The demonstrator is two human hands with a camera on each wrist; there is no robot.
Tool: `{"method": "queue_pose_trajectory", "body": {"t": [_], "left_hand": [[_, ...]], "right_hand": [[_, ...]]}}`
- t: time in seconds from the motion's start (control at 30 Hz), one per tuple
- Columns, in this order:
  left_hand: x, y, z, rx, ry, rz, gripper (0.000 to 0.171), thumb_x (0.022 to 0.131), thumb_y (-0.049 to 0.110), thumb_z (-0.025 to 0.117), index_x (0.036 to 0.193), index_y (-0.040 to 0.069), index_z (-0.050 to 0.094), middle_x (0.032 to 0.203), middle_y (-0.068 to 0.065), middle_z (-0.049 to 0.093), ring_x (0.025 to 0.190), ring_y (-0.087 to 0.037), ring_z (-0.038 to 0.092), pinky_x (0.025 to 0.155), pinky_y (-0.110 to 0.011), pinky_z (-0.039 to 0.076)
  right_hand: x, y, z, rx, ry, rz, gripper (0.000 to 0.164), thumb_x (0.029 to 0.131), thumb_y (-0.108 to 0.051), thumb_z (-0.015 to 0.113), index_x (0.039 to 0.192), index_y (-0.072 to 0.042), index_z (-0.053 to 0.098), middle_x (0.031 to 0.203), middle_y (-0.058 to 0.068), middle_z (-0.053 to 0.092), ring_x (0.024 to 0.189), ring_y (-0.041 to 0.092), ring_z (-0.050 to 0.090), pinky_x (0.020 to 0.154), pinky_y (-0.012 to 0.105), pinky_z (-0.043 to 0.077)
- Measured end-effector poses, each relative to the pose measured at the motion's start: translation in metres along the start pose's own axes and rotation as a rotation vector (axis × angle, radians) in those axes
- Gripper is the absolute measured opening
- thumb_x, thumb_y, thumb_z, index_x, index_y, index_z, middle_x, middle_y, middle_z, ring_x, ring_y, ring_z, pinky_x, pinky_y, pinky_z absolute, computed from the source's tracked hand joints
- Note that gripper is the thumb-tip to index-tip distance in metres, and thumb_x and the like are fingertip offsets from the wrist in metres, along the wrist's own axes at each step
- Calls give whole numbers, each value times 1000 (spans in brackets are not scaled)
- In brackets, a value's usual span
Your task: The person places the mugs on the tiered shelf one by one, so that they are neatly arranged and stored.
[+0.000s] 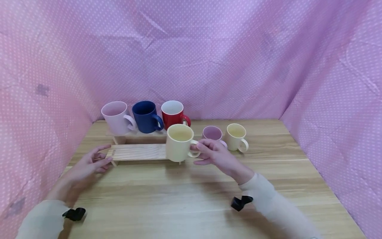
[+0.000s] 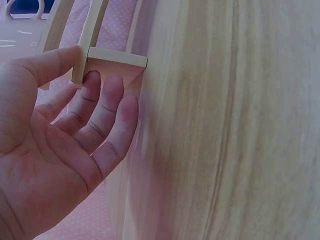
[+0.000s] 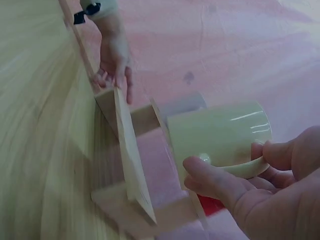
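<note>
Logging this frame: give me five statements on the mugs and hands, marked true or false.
1. The right hand holds a yellow mug by its handle. True.
2. The left hand holds a mug. False: it holds the left end of the wooden rack.
3. The blue mug stands between the lilac mug and the red mug. True.
4. The other yellow mug lies on its side. False: it stands upright.
5. Both sleeves are black. False: they are pale.

Draped booth (image 1: 334, 93) — pink cloth (image 1: 194, 59), tabletop (image 1: 164, 205)
</note>
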State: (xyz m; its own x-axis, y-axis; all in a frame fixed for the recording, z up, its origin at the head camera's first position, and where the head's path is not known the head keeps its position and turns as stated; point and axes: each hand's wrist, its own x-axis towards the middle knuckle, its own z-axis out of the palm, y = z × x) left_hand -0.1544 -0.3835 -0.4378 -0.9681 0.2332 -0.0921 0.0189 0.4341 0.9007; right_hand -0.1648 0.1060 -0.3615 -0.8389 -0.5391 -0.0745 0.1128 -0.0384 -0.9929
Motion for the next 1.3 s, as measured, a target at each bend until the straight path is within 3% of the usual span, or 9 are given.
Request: {"method": "queue_pose_trajectory", "body": {"t": [0.23, 0.63, 0.9, 1.13, 1.3], "left_hand": [[2, 1, -1, -32, -29, -19, 68, 105, 19, 59, 158, -1, 20, 119, -27, 55, 94, -24, 69, 81, -33, 61], [4, -5, -3, -80, -59, -24, 67, 106, 18, 58, 159, 5, 19, 116, -18, 60, 96, -25, 68, 83, -34, 61], [5, -9, -4, -117, -69, -10, 66, 105, 16, 58, 159, 8, 21, 113, -13, 63, 96, -25, 68, 83, -34, 61], [5, -15, -4, -213, -62, 2, 53, 104, 9, 59, 148, 28, 38, 109, -9, 66, 92, -25, 71, 82, -34, 61], [4, -16, -5, -213, -54, 2, 58, 104, 10, 60, 154, 18, 32, 109, -8, 66, 93, -26, 71, 84, -35, 61]], "right_hand": [[37, 6, 48, 8, -68, 14, 35, 109, -15, 49, 132, 12, 51, 133, 22, 59, 111, 35, 66, 92, 49, 57], [85, 18, 111, 7, -36, 60, 27, 106, -18, 56, 125, 0, 63, 117, 14, 64, 113, 36, 65, 84, 39, 61], [103, 29, 134, -88, 34, 75, 19, 103, -22, 61, 117, -12, 69, 107, 6, 65, 108, 31, 66, 80, 34, 62], [110, 39, 149, -199, 74, 8, 20, 103, -26, 61, 116, -13, 68, 104, 4, 66, 98, 23, 68, 75, 27, 62], [111, 40, 158, -381, 77, -26, 22, 104, -32, 58, 119, -17, 66, 91, 4, 63, 72, 16, 60, 59, 21, 56]]}}
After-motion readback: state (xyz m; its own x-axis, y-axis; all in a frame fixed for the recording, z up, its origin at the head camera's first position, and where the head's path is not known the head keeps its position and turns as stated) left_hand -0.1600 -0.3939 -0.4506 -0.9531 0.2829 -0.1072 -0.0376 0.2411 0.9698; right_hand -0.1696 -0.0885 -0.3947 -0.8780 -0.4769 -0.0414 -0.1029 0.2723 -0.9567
